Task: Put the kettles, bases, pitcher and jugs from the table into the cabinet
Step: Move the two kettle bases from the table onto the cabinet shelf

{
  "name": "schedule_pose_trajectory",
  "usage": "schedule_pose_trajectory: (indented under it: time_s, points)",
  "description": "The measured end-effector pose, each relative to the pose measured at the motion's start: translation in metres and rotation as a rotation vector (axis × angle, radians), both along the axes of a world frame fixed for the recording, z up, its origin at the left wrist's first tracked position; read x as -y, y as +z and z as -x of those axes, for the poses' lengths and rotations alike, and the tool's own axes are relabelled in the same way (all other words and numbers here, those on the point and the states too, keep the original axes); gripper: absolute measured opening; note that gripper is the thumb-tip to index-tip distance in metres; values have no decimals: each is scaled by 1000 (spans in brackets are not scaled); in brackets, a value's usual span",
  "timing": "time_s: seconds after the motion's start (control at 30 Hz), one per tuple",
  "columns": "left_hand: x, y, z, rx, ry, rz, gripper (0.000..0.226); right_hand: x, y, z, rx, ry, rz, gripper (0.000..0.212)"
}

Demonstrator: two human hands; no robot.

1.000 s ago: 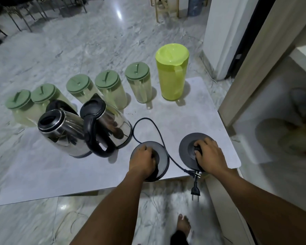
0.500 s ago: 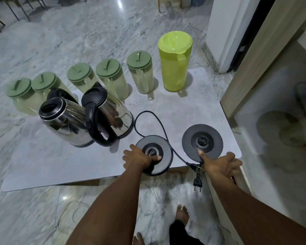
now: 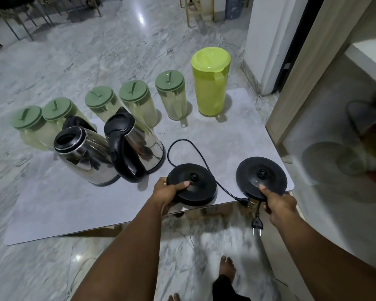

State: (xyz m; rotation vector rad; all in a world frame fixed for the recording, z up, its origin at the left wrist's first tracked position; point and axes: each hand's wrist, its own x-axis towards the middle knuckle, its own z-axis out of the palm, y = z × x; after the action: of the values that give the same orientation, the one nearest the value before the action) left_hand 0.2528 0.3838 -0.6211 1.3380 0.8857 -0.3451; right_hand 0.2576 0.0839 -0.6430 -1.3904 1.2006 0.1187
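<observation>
Two black round kettle bases lie at the table's near edge. My left hand (image 3: pixel 168 191) grips the left base (image 3: pixel 195 187) by its near-left rim, thumb on top. My right hand (image 3: pixel 277 203) pinches the near rim of the right base (image 3: pixel 262 177), thumb on top. A black cord with a plug (image 3: pixel 257 223) hangs off the edge between them. Two steel kettles (image 3: pixel 85 157) (image 3: pixel 141 148) stand to the left. Behind them stand several clear jugs with green lids (image 3: pixel 170 94) and a lime-green pitcher (image 3: pixel 211 81).
The grey table (image 3: pixel 74 203) stands on a marble floor. An open cabinet (image 3: pixel 334 118) with pale shelves and a blurred dark and red object inside is at the right. My bare feet show below the table edge. Chair legs stand far back left.
Both hands slid from the tops of the bases back to their near rims and took hold there. The left base's near side now looks slightly raised.
</observation>
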Motion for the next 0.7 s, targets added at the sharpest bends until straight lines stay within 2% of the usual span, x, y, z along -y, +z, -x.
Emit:
schedule_pose_trajectory:
  time_s: [0.17,0.27,0.33,0.4,0.47,0.53,0.63,0.7]
  points:
    - [-11,9,-2,40,-6,239,63,8,16,-1,129,-21,-106,29]
    - [-17,21,-7,79,-38,382,44,0,39,-1,228,-34,-197,15]
    - [-21,33,-12,135,-90,468,27,-5,55,2,292,-42,-192,18]
    - [-24,48,-18,177,-140,499,39,-7,65,6,350,-57,-184,27]
    - [-28,64,-23,222,-199,494,56,-10,80,14,407,-68,-175,26]
    - [-29,83,-25,276,-278,506,57,-15,95,26,446,-74,-152,24]
    - [-27,117,-21,367,-430,542,51,-20,117,47,513,-123,-103,42]
    - [-23,138,-17,415,-493,545,55,-23,134,65,562,-172,-93,39]
